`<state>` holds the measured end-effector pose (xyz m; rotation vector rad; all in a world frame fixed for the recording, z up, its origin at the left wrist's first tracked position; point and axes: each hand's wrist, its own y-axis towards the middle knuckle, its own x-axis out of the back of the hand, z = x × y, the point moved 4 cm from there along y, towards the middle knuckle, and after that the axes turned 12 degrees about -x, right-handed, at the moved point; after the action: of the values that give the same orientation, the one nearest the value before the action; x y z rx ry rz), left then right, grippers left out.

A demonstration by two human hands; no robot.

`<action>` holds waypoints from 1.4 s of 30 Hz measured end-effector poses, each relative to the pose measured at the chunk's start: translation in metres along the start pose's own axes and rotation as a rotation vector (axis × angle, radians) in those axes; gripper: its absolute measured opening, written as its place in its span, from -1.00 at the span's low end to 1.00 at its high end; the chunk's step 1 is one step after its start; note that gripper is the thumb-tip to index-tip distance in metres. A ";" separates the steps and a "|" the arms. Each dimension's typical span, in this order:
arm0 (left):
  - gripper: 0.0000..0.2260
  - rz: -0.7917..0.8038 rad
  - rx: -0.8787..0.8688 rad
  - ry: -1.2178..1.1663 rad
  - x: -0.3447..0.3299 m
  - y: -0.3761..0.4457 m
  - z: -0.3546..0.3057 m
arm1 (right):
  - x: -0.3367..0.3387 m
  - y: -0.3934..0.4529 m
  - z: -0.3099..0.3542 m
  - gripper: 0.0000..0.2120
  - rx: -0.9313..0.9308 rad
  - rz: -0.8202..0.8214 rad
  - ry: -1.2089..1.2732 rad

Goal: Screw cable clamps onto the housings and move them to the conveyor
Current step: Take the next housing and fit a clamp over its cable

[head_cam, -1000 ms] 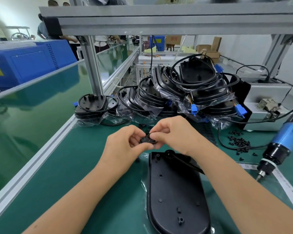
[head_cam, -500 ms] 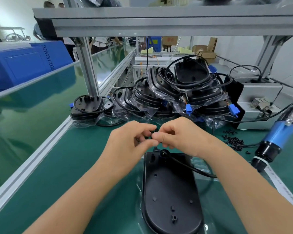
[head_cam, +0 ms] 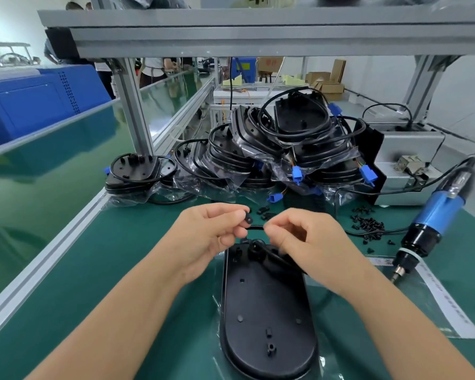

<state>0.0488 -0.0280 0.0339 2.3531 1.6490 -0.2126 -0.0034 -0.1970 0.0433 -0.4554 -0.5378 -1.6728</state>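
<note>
The left hand (head_cam: 211,237) is pinching a small black clamp (head_cam: 248,218) between thumb and forefinger, lifting it clear of the bench, probably so its loop can go round the cable (head_cam: 255,227). The right hand (head_cam: 299,242) is gripping that cable just beside the clamp, its fingers curled over it and pulling a short length taut between the two sets of fingertips, which should make threading easier. One open housing (head_cam: 263,311) is lying directly under and nearer than the fingers, inner face up, so its screw posts are facing the person. The cable is running from the right fingers down to the housing's far end.

Just beyond the fingertips a few loose clamps (head_cam: 263,212) are lying; I am counting about three, though they are too small to be sure. To the right of the right hand a scatter of screws (head_cam: 368,223), too many to count, and one driver (head_cam: 433,223) are waiting. Well beyond the fingers, bagged housings (head_cam: 285,160) are piled; I cannot tell their number.
</note>
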 end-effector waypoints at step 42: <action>-0.95 0.474 -0.025 0.893 -0.022 0.021 -0.018 | -0.003 -0.016 -0.020 -0.96 0.113 -0.116 -0.253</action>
<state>0.0608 -0.0495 0.0597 2.9175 1.2427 1.0722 -0.0189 -0.2039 0.0240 -0.5652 -0.8545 -1.6950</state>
